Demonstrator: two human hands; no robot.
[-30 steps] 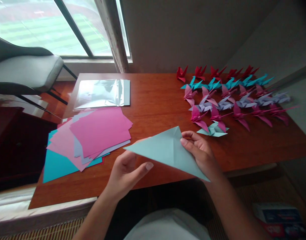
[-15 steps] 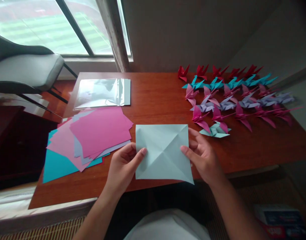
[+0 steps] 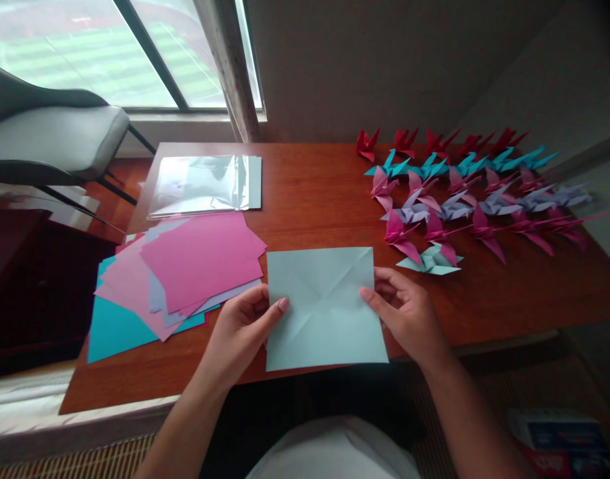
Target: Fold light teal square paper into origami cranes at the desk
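Observation:
A pale mint square of paper (image 3: pixel 324 313), creased along both diagonals, is held flat just above the near edge of the wooden table (image 3: pixel 309 193). My left hand (image 3: pixel 239 332) pinches its left edge with thumb on top. My right hand (image 3: pixel 409 316) pinches its right edge the same way. A folded mint paper crane (image 3: pixel 429 261) sits just beyond my right hand.
A loose stack of pink, lilac and teal paper sheets (image 3: pixel 185 273) lies to the left. Behind it is a clear plastic sleeve (image 3: pixel 202 185). Rows of several red, teal, pink and lilac cranes (image 3: pixel 464 193) fill the right side. A grey chair (image 3: pixel 50 140) stands by the window.
One second ago the mint paper was a folded triangle; it has been opened out into a flat square, and both hands now hold its side edges.

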